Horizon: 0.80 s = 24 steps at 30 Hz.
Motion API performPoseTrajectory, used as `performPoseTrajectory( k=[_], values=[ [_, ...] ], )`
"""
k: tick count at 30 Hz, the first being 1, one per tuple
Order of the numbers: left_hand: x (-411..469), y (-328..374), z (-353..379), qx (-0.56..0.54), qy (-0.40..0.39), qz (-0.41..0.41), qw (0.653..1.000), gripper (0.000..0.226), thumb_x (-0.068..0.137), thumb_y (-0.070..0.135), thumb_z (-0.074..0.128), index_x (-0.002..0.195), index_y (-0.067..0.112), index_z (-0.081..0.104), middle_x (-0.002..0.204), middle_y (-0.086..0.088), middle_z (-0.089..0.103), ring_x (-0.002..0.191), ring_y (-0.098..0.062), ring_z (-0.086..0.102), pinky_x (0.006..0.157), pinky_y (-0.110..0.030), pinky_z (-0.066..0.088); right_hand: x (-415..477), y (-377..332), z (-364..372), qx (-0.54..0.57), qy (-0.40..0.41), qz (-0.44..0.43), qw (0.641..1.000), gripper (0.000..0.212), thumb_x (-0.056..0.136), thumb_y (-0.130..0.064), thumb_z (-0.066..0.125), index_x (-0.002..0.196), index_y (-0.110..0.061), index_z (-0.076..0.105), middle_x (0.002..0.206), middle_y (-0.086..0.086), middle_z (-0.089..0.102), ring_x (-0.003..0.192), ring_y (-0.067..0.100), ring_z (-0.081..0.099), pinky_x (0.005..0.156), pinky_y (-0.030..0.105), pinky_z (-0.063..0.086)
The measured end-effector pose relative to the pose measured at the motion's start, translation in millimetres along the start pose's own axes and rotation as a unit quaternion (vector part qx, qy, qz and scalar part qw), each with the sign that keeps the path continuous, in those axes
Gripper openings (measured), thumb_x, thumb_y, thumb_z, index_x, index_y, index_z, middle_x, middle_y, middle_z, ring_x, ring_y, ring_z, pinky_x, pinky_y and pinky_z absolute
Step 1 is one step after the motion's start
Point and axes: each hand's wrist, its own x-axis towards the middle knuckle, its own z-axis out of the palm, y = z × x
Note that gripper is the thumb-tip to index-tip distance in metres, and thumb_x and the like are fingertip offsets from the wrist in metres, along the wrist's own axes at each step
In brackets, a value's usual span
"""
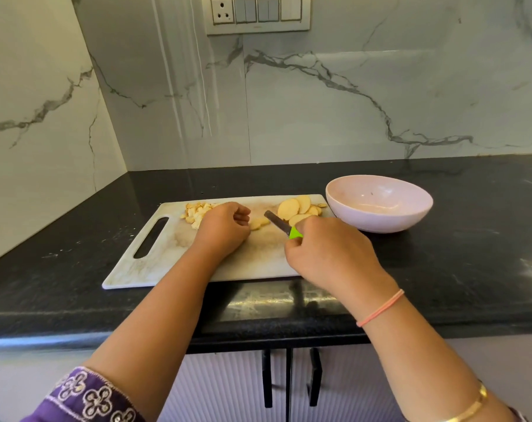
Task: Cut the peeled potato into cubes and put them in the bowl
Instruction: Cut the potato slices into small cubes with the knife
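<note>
A purple sleeve (85,397) covers the left forearm. On the cutting board (155,269), the right hand (328,251) grips the knife (281,226), its blade between the potato slices (292,208) and a small potato piece (257,223). That piece lies just beside the curled fingers of the left hand (225,229); whether they touch it is unclear.

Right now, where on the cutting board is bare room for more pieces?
Free: the white cutting board's near strip, from handle slot to left forearm. Crowded: far edge, with small potato pieces, round slices, left hand, right hand.

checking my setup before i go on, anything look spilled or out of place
Nothing is spilled, but the cut pieces sit heaped at the far-left end of the cutting board while the bowl holds none.
</note>
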Motion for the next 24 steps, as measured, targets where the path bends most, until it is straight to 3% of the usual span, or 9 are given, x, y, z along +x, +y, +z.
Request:
performPoseTrajectory(
  k=[5,10,14,17,24],
  values=[
    [-2.1,4.2,6.0,-0.025,0.019,-0.007,0.999,0.038,0.083,0.011,0.063,0.117,0.019,0.048,0.097,0.004,0.066,0.089,-0.010,0.062,0.061,-0.013,0.041,9.1,-8.8,16.1,0.019,0.007,0.008,1.000,0.021,0.095,-0.031,0.041,0.084,-0.017,0.053,0.069,-0.002,0.044,0.072,0.022,0.048,0.054,0.027,0.031],
    [-2.7,8.4,8.4,-0.008,0.046,0.023,0.999,0.041,0.085,0.013,0.063,0.120,0.017,0.042,0.091,0.003,0.066,0.083,-0.011,0.062,0.058,-0.011,0.039,20.6,-18.9,26.8,0.007,-0.026,0.012,1.000,0.023,0.096,-0.029,0.041,0.099,-0.015,0.059,0.083,0.002,0.050,0.076,0.022,0.045,0.063,0.028,0.034],
    [0.4,8.5,8.2,0.002,0.056,0.031,0.998,0.041,0.085,0.012,0.063,0.119,0.017,0.041,0.087,0.004,0.065,0.078,-0.011,0.061,0.056,-0.013,0.038,20.4,-23.3,26.1,-0.031,-0.015,-0.012,0.999,0.015,0.095,-0.026,0.044,0.092,-0.017,0.056,0.075,0.000,0.043,0.073,0.022,0.043,0.052,0.025,0.027],
    [0.6,7.1,8.5,0.013,0.051,0.023,0.998,0.042,0.086,0.011,0.064,0.119,0.018,0.040,0.089,0.003,0.065,0.077,-0.010,0.060,0.055,-0.013,0.037,16.1,-25.0,25.5,-0.050,-0.011,-0.032,0.998,0.013,0.094,-0.025,0.045,0.082,-0.020,0.048,0.070,-0.002,0.040,0.072,0.022,0.044,0.057,0.027,0.032],
    [-2.7,8.1,5.2,0.016,0.046,0.018,0.999,0.041,0.087,0.008,0.061,0.122,0.015,0.040,0.094,0.000,0.065,0.080,-0.011,0.058,0.059,-0.014,0.038,8.6,-15.8,24.7,-0.047,-0.023,-0.040,0.998,0.016,0.094,-0.029,0.045,0.080,-0.019,0.045,0.065,-0.004,0.037,0.072,0.021,0.046,0.060,0.029,0.032]
  ],
)
